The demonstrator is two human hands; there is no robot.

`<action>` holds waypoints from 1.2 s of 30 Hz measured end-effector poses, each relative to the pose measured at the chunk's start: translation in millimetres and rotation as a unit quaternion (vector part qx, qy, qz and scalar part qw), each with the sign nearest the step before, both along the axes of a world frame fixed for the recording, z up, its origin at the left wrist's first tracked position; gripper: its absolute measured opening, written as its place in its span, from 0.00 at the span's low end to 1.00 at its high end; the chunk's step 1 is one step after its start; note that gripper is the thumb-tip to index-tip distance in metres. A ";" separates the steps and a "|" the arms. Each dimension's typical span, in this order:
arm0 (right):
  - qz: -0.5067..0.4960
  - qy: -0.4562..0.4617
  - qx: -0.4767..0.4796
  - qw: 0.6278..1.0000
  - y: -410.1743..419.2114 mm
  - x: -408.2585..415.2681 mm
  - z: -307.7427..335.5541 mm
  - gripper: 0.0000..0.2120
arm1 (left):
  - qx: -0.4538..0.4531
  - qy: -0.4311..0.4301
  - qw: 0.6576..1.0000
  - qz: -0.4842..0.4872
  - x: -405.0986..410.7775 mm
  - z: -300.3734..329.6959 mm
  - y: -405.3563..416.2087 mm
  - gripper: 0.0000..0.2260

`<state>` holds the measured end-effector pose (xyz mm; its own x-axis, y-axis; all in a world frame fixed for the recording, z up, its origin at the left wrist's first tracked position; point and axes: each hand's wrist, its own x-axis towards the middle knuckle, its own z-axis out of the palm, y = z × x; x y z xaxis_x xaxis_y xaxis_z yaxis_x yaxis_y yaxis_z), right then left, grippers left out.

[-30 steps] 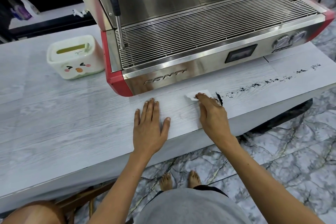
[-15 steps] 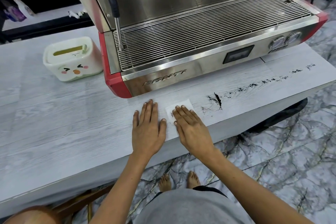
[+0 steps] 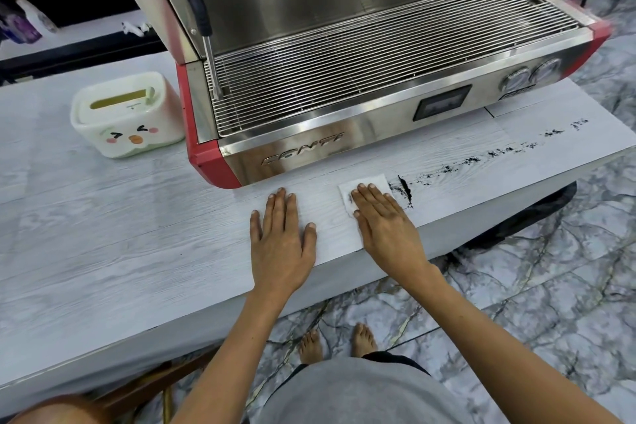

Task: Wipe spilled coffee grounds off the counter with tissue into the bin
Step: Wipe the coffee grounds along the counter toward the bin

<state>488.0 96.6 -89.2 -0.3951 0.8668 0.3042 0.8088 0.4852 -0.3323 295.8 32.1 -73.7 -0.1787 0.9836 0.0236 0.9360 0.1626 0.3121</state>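
Right hand (image 3: 385,220) flat, pressing thin, limp tissue (image 3: 368,183) at centre frame; left hand (image 3: 280,237) flat, empty on bench (image 3: 103,234); loose grounds (image 3: 406,190) smear easily.

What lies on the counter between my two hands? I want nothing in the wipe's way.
Only bare counter between left hand and right hand, plus the tissue edge, in the head view.

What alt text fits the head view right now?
Right hand presses a white tissue flat on the counter, beside a trail of coffee grounds running right. Left hand rests flat alongside, before an espresso machine.
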 end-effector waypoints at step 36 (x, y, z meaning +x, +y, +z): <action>0.009 0.005 -0.023 1.000 21.3 28.0 7.6 0.21 | 0.017 0.012 1.000 -0.006 30.6 -3.5 22.7 0.31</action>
<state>516.0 117.9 -81.6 -0.4085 0.8726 0.2677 0.7965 0.4841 -0.3623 326.3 54.7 -77.2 -0.1668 0.9841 0.0610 0.9451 0.1420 0.2942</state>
